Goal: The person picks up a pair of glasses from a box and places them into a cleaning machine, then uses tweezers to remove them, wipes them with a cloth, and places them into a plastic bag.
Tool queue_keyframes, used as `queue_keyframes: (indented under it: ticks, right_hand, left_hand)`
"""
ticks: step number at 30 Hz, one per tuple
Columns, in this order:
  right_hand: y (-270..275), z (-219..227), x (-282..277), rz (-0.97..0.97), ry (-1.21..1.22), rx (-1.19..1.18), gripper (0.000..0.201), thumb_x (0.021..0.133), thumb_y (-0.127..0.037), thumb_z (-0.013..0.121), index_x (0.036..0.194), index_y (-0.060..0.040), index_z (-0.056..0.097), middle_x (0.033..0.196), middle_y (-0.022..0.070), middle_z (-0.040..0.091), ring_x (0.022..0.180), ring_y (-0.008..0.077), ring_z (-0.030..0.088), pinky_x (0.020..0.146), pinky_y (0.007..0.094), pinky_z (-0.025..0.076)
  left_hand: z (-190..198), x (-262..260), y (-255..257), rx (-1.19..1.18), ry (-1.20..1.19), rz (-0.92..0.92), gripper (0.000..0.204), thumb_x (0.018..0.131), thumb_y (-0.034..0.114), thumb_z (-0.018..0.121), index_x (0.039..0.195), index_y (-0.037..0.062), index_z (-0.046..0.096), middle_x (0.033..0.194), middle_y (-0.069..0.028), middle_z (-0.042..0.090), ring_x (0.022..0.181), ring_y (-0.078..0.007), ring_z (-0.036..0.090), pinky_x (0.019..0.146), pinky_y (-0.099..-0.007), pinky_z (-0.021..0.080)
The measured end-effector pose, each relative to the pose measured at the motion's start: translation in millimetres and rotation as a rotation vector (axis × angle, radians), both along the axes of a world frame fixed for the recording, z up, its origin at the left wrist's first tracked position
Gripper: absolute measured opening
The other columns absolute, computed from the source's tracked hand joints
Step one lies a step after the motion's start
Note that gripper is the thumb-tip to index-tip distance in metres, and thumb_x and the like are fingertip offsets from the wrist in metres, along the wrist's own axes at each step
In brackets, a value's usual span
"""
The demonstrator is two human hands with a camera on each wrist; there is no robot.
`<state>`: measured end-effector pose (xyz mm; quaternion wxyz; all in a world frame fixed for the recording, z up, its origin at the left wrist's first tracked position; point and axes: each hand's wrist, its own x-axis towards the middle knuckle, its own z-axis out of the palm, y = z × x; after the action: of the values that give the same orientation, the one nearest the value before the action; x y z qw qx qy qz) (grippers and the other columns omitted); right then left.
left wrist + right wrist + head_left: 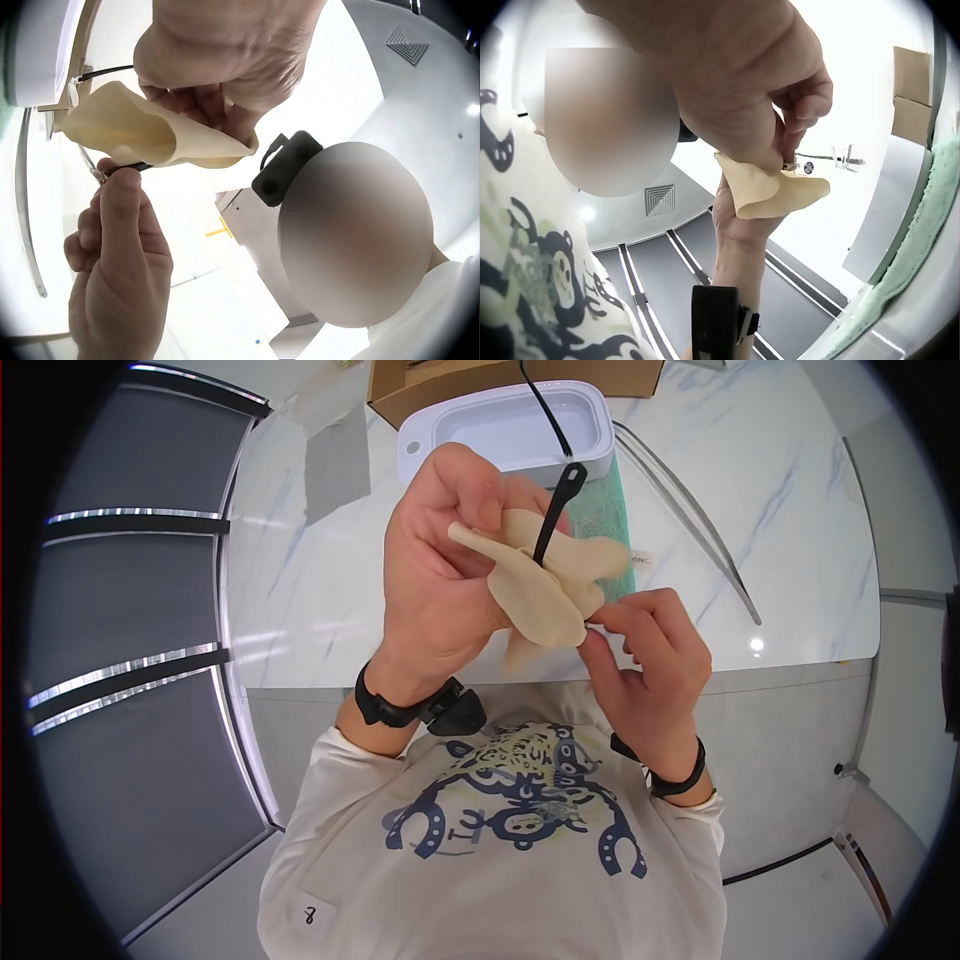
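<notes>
Folds of a cream wiping cloth (545, 595) lie in my left hand (440, 550), whose fingers and thumb grip it. Out of the folds sticks a slim black piece (556, 510) with a small hole in its end, shaped like an arm of a pair of glasses; the cloth hides its middle. My right hand (655, 650) is at the cloth's lower right edge. In the left wrist view, that hand's thumb and finger pinch a dark end of the slim piece (133, 168), beside the cloth's open fold. The right wrist view shows the cloth (780, 196) under my right fingers.
Behind my hands, a pale lilac tub (425, 425) stands by a green mat (605, 510), with a cardboard box (640, 378) beyond. A grey cloth (338, 465) lies to the left. Long thin grey strips (690, 510) curve over the marbled table (800, 560) on the right.
</notes>
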<state>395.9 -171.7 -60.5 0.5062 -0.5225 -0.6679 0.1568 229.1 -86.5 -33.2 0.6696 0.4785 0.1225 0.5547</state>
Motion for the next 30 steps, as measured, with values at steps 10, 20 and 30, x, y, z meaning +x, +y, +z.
queue_keyframes:
  ticks: [10, 20, 30]
  right_hand:
    - [7.6, -0.4, 7.3, -0.046, 0.048, 0.056, 0.024, 0.069, -0.009, 0.087, 0.089, -0.0070, 0.074, 0.076, 0.0040, 0.060, 0.058, 0.0180, 0.056, 0.049, 0.0291, 0.043]
    - [17.3, 8.9, 14.0, 0.048, -0.025, 0.184, 0.024, 0.067, -0.008, 0.085, 0.089, -0.0059, 0.074, 0.073, 0.0034, 0.060, 0.058, 0.0178, 0.057, 0.047, 0.0290, 0.042]
    - [19.0, 7.5, 24.8, 0.045, -0.150, 0.220, 0.030, 0.062, -0.017, 0.087, 0.087, -0.0063, 0.074, 0.072, 0.0023, 0.059, 0.056, 0.0173, 0.056, 0.045, 0.0287, 0.040]
  left_hand:
    - [4.2, 0.2, 1.9, -0.042, -0.039, 0.037, 0.042, 0.079, -0.008, 0.074, 0.101, 0.0109, 0.044, 0.101, -0.0146, 0.066, 0.094, -0.0199, 0.067, 0.078, -0.0322, 0.058]
    - [-4.5, -1.0, -14.0, 0.217, 0.463, 0.188, 0.044, 0.077, -0.010, 0.078, 0.104, 0.0047, 0.045, 0.103, -0.0122, 0.068, 0.099, -0.0202, 0.070, 0.085, -0.0326, 0.058]
    - [-13.1, 4.8, -30.5, 0.198, 0.488, 0.170, 0.046, 0.077, -0.011, 0.078, 0.105, 0.0054, 0.045, 0.107, -0.0126, 0.066, 0.097, -0.0163, 0.068, 0.084, -0.0291, 0.055]
